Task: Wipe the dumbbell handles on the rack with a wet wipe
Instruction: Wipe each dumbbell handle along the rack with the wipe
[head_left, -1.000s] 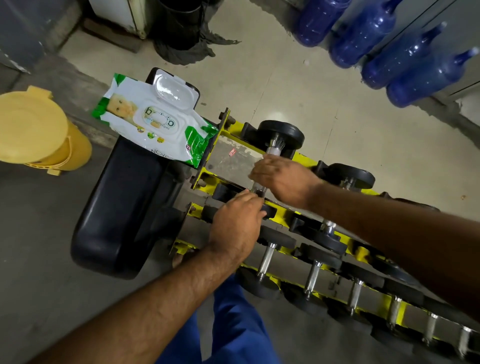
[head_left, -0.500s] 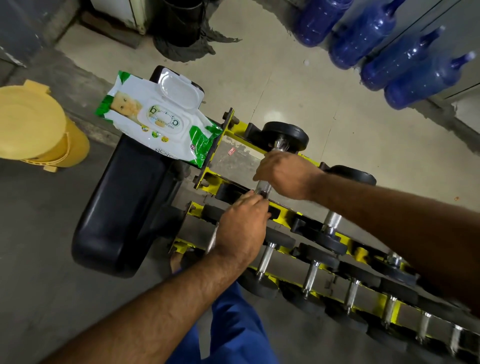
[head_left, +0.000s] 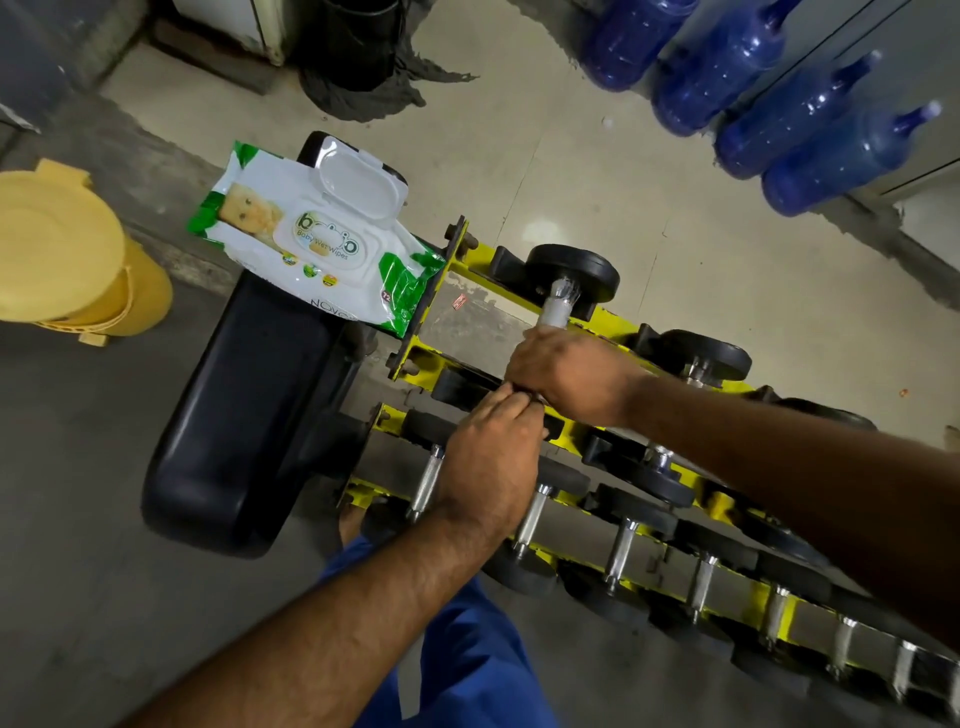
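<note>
Two hands meet on one bar: your right hand (head_left: 569, 376) has its grip wrapped around the near end of the top-tier dumbbell handle (head_left: 557, 306), presumably with the wet wipe inside the fist, though the wipe itself is hidden from you here; your left hand (head_left: 491, 462) has its fingers curled in at the same spot, just below and touching the right, but whether they pinch the wipe, the bar or nothing you cannot tell; the handle lies on the upper rail of the yellow dumbbell rack (head_left: 597, 317), its long axis running away from you toward the black weight head (head_left: 576, 270) at the far end, and the bare, glossy stretch of bar sits beyond your right knuckles, so the uncovered length lies forward of the grip, not behind it; your right hand is the nearer and better placed one to travel along that axis, and any stroke will likely need to go straight out along the bar; the neighbouring dumbbell handles (head_left: 621, 551) on the lower tier run off to your right, parallel to this one, and look untouched by either hand; the wet wipes pack (head_left: 317, 244) rests with its lid flipped up on the black padded bench (head_left: 244, 410) to the left of the rack, within reach of your left arm.
</note>
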